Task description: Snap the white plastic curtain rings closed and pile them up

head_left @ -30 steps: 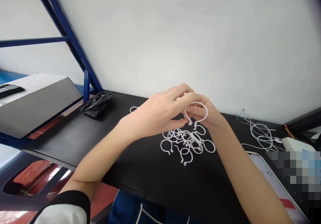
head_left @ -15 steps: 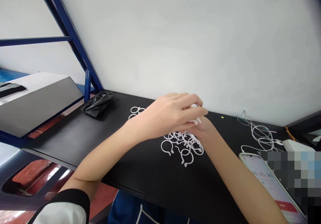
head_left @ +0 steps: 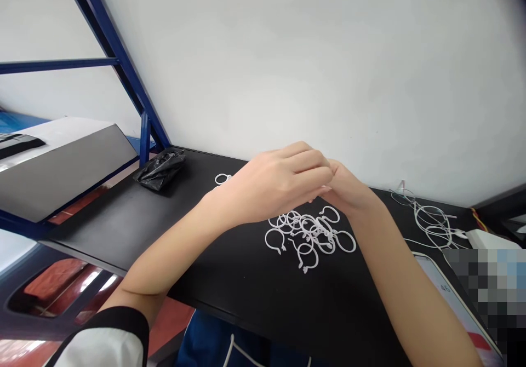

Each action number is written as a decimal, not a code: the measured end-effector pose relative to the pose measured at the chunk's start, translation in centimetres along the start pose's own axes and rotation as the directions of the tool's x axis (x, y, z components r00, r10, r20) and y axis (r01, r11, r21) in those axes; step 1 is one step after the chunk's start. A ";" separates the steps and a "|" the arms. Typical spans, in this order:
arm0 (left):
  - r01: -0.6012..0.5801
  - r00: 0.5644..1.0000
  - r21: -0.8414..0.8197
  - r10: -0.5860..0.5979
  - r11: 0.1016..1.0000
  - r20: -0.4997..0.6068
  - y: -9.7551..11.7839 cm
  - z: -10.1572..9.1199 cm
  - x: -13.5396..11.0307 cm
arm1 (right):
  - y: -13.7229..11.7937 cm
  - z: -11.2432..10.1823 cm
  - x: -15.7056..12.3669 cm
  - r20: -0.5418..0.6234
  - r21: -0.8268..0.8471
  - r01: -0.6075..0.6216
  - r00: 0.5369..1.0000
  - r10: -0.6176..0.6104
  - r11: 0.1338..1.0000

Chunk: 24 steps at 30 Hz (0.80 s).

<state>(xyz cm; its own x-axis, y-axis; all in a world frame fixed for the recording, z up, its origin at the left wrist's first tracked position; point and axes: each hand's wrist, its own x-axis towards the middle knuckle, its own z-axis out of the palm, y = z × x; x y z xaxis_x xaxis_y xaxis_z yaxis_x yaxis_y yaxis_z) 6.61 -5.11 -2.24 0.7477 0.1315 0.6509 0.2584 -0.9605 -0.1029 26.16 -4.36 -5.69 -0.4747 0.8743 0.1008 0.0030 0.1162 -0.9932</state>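
Note:
Above the black table (head_left: 246,296), my left hand (head_left: 283,183) is closed, its back toward me and its fingers curled over those of my right hand. My right hand (head_left: 349,186) meets it from the right, bent at the wrist, with closed fingers mostly covered. Whatever part of the white plastic ring lies between the fingertips is hidden now. Below the hands lies a loose pile of white plastic rings (head_left: 304,242), several with open gaps and small clasp ends. Another white ring (head_left: 216,179) peeks out behind my left wrist.
A crumpled black plastic bag (head_left: 160,171) lies at the table's far left, beside a blue metal frame (head_left: 144,137). To the right are tangled white cables (head_left: 431,222), a white box (head_left: 491,239) and a phone (head_left: 438,279). A pale wall (head_left: 287,71) rises behind the table.
My right hand has risen and shifted right, uncovering more rings at the pile's right side. The white ring seen between my hands before is now covered by my fingers.

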 end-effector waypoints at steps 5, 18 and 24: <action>-0.032 0.999 -0.035 0.031 0.999 -0.043 -0.1 0.0 0.0 | -0.5 -0.8 -0.4 -0.079 -0.003 0.055 0.995 -0.055 0.998; -0.074 0.960 0.091 0.095 0.993 -0.263 -0.3 0.2 0.0 | -1.7 -1.7 -1.7 0.063 -0.101 0.188 0.981 -0.183 0.977; -0.058 0.972 0.097 0.078 0.994 -0.221 -0.2 0.0 -0.4 | -2.2 -1.1 -2.0 0.132 -0.059 0.241 0.964 -0.232 0.969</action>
<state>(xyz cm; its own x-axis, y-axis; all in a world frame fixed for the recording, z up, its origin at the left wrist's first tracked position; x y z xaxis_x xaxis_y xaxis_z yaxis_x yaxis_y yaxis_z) 6.29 -4.92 -2.46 0.6119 -0.0010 0.7909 0.2728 -0.9383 -0.2123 28.09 -5.81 -3.59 -0.5742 0.7536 0.3201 -0.0595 0.3516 -0.9343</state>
